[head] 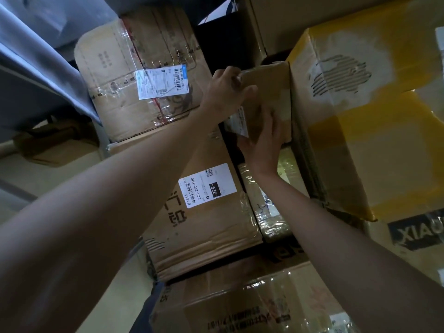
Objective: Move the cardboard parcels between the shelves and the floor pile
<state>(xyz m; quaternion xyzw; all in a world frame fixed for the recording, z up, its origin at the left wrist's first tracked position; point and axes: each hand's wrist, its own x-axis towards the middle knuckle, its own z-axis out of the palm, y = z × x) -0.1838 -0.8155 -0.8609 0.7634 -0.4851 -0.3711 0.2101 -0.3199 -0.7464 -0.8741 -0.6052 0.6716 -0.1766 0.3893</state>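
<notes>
Both hands on small cardboard parcel [269, 92]: left hand [225, 92] gripping upper corner, right hand [262, 143] cupping underside, steadying against yellow-taped box [360, 131] amid stacked parcels.

The small parcel [269, 92] you grip is plain matt brown cardboard, with a smooth white paper label on its lower face. Beside it, the big box [360, 131] is cardboard wrapped in glossy yellow tape; one patch is torn rough, baring the corrugated ribs. The upper carton [134, 87] to your left is scuffed, creased cardboard under strips of shiny clear tape, with a slick printed label. The carton marked 220 [204, 212] looks matt and dented. The narrow packet [266, 207] seems wrapped in crinkled clear film. The grey sheet [40, 68] may be cloth.
</notes>
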